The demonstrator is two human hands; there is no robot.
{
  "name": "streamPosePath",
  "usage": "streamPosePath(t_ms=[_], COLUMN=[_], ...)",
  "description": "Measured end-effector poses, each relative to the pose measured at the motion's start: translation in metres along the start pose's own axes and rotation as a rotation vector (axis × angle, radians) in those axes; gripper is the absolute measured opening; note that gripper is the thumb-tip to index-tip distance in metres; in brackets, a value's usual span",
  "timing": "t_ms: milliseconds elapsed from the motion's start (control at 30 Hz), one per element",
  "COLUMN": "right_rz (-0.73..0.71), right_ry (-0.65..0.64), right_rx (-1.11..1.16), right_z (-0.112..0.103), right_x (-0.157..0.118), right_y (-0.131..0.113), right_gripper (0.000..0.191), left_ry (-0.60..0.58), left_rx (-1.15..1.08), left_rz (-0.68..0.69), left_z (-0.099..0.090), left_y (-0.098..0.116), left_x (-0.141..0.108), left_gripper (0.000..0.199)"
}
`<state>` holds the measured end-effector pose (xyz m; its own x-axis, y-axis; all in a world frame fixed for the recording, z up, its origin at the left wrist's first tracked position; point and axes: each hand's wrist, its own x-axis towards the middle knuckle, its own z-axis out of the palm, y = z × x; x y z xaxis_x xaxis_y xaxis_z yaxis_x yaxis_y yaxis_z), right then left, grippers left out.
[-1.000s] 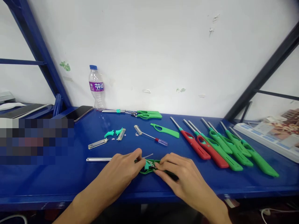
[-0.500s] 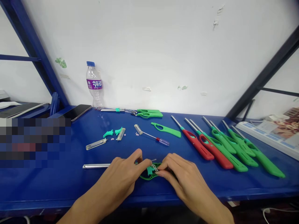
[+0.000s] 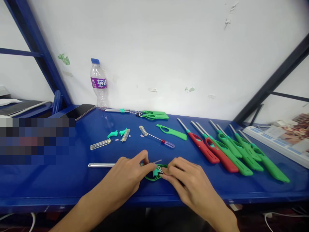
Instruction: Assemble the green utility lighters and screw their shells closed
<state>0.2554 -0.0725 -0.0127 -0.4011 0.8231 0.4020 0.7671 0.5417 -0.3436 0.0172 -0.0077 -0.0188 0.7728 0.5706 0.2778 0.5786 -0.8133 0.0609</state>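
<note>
An opened green gas lighter [image 3: 151,179] lies near the table's front edge, its metal barrel [image 3: 101,165] pointing left. A turquoise trigger [image 3: 155,172] and thin pale wires [image 3: 159,169] show inside its casing. My left hand [image 3: 129,174] is closed over the lighter where barrel meets casing, thumb and forefinger by the trigger; part of the lighter is hidden under it. A thin rod [image 3: 158,161] sticks out beyond those fingertips. With finger and thumb pinched at the wires and casing, my right hand [image 3: 185,178] covers the handle end.
Behind my hands lie clear fuel tanks [image 3: 100,144], turquoise triggers [image 3: 112,134], a screwdriver [image 3: 168,144] and a green half shell [image 3: 172,132]. Another opened lighter [image 3: 155,115] lies by the wall, near a bottle [image 3: 98,83] and phone [image 3: 80,111]. Several red [image 3: 202,146] and green lighters [image 3: 271,166] are at right.
The view has tilted slightly, so the table's things sit a little higher in the picture. Both hands stay at the opened lighter, with only small shifts of the fingers.
</note>
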Motion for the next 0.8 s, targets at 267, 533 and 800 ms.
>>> streamPosePath(t_ms=[267,533,800], right_rz=[-0.022,-0.007,0.011], right_ry=[0.017,0.057,0.054], right_rx=[-0.011,-0.016,-0.013], right_z=[0.0,0.003,0.004], right_x=[-0.001,-0.002,-0.003], right_y=[-0.003,-0.004,-0.003], right_gripper=[0.019,0.016,0.014], left_ry=[-0.011,0.064,-0.061], left_rx=[0.049,-0.112,-0.306], left_rz=[0.025,-0.055,-0.16], left_z=[-0.005,-0.036,-0.044], left_y=[0.006,0.0,-0.033], left_x=[-0.002,-0.005,-0.01], left_gripper=[0.053,0.037,0.02])
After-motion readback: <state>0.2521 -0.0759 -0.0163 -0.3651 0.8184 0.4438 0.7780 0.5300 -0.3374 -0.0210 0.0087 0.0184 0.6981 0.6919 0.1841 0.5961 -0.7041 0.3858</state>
